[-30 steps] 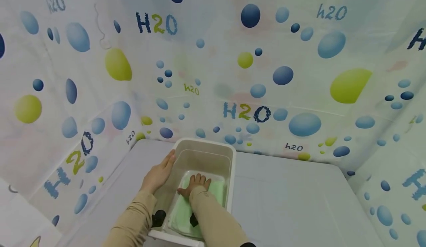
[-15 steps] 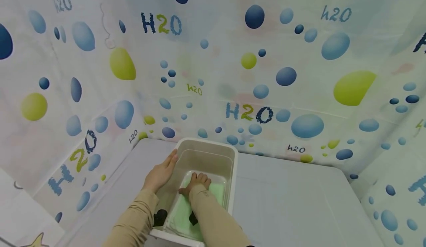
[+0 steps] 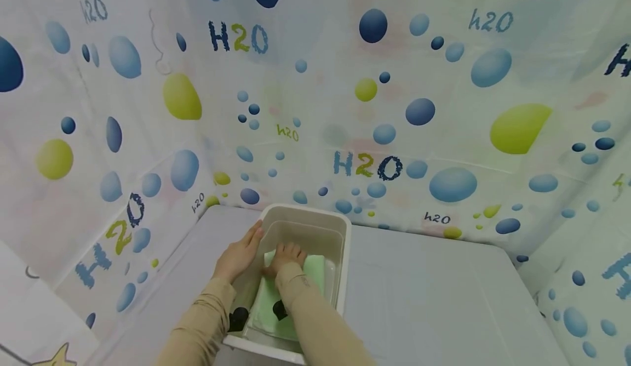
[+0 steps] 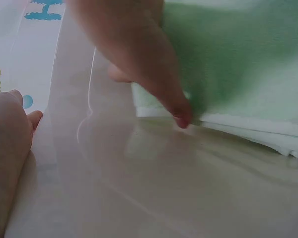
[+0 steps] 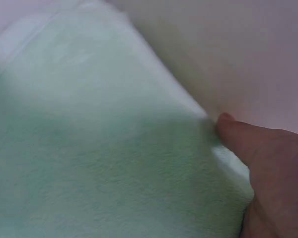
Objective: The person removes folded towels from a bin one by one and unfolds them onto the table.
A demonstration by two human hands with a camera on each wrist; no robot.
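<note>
A folded pale green towel with white edges lies inside a deep off-white plastic bin. My right hand reaches into the bin and grips the towel near its far left corner. In the left wrist view the right thumb sits at the towel's side edge, and another fingertip shows past its end. The right wrist view shows the thumb against the white edge. My left hand lies along the bin's left wall, fingers extended toward the rim. Part of the towel is hidden under the right forearm.
The bin stands on a white-covered table, near its back edge. A white curtain with blue and green drops and H2O lettering hangs behind and at both sides. Dark wrist-camera parts show inside the bin.
The right hand has moved slightly toward the bin's far left, and the towel has shifted with it, off its earlier alignment with the bin floor. The left hand keeps its place.
</note>
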